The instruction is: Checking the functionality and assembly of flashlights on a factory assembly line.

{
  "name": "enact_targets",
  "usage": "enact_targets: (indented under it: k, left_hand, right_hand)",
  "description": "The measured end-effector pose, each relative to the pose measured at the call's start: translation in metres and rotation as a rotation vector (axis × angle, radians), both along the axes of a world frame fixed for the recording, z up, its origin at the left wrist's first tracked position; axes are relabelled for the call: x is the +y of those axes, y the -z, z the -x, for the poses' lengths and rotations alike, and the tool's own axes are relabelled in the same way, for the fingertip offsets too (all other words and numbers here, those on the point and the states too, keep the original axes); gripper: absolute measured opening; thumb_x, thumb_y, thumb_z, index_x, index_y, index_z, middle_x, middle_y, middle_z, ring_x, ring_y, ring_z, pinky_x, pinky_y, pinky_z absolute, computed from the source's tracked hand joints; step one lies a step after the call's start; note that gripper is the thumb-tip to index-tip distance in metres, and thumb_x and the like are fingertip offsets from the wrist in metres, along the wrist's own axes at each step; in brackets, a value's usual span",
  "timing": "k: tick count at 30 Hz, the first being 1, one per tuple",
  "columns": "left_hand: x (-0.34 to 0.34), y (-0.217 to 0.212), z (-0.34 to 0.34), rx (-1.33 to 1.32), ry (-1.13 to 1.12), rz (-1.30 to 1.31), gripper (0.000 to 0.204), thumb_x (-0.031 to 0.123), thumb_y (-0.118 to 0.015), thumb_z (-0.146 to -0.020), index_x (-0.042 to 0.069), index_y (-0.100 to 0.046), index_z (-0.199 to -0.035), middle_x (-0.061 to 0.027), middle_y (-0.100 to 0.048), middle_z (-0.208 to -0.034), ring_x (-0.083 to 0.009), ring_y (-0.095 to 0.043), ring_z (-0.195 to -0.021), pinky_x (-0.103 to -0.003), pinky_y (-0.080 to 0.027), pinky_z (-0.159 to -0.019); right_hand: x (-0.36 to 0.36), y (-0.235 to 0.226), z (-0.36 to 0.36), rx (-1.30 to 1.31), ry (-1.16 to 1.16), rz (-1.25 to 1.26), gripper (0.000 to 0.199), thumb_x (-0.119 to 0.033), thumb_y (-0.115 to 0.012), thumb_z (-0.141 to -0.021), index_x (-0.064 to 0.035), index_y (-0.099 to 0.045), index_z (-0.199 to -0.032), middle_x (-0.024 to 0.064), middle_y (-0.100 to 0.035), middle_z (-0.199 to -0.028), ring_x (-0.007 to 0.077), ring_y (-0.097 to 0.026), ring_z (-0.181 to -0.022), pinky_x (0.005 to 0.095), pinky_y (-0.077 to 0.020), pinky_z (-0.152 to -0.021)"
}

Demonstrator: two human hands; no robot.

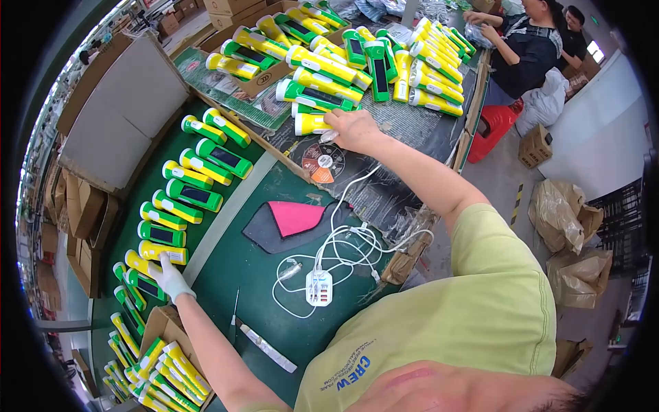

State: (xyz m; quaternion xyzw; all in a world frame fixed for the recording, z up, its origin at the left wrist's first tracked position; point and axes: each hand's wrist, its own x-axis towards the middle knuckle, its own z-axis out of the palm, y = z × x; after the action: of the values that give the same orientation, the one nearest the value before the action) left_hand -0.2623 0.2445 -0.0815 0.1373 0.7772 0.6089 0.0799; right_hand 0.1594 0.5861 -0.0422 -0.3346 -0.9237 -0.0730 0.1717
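We see the right hand (352, 130) pinching a white connector (329, 136) beside one flashlight (310, 124). Near the tabletop's (226, 275) left edge, the left hand (169, 277) touches a second flashlight (162, 252), grip unclear.

Lime tee (443, 312), short slvs (484, 237), blu print (359, 367), wht-gloved L grip (170, 278)

Flashlights (310, 124): smooth, glossy plastic. Glove (173, 281): matt cloth. Charging hub (318, 287): smooth plastic. Carton (257, 86): matt cardboard.

On green tabletop (221, 285) before me: white rectangular multi-port charger (319, 283), pink-and-grey fabric piece (295, 217) beyond it. To my left, row of yellow-and-green plastic flashlights (194, 195); nearer me, brown cardboard box (161, 321) holding more.
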Motion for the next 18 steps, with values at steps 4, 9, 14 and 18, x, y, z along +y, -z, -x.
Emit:
enact_targets:
  k: [4, 9, 14, 18]
  left_hand:
    - [0.026, 0.003, -0.001, 0.13, -0.11, 0.431, 0.078, 0.042, -0.062, -0.088, -0.004, -0.031, -0.144, -0.0167, -0.05, -0.133, -0.0248, -0.055, -0.116, -0.032, -0.042, -0.098]
    - [0.018, 0.022, 0.033, 0.127, -0.142, 0.302, 0.072, 0.03, -0.079, -0.076, -0.003, -0.049, -0.132, -0.0111, -0.061, -0.118, -0.0194, -0.06, -0.102, -0.029, -0.047, -0.09]
    - [0.006, 0.0, 0.016, -0.443, 0.003, -0.343, 0.052, 0.025, -0.074, -0.083, 0.006, -0.051, -0.125, -0.0032, -0.058, -0.107, -0.0167, -0.057, -0.096, -0.032, -0.045, -0.089]
    - [0.005, -0.045, -0.061, -0.172, 0.178, -0.225, 0.051, 0.031, -0.07, -0.088, 0.004, -0.049, -0.126, -0.0079, -0.058, -0.103, -0.0192, -0.06, -0.09, -0.034, -0.05, -0.08]
  right_hand:
    - [-0.001, 0.002, 0.01, 0.048, 0.046, -0.007, 0.028, -0.022, -0.068, -0.076, -0.012, -0.057, -0.1, 0.0073, -0.062, -0.091, 0.0276, -0.067, -0.077, 0.0414, -0.0536, -0.061]
    - [-0.001, 0.008, 0.024, 0.129, 0.028, -0.049, 0.026, -0.017, -0.068, -0.074, -0.0087, -0.06, -0.097, 0.0097, -0.064, -0.089, 0.0291, -0.068, -0.074, 0.0418, -0.0547, -0.062]
    - [0.011, 0.015, 0.047, 0.126, 0.062, -0.054, 0.016, -0.012, -0.061, -0.078, -0.0082, -0.062, -0.093, 0.0113, -0.065, -0.083, 0.03, -0.068, -0.07, 0.0414, -0.0533, -0.057]
    - [0.018, 0.014, 0.064, 0.126, 0.175, 0.025, 0.018, -0.013, -0.063, -0.077, -0.0071, -0.06, -0.094, 0.0147, -0.067, -0.089, 0.0322, -0.068, -0.078, 0.044, -0.0539, -0.066]
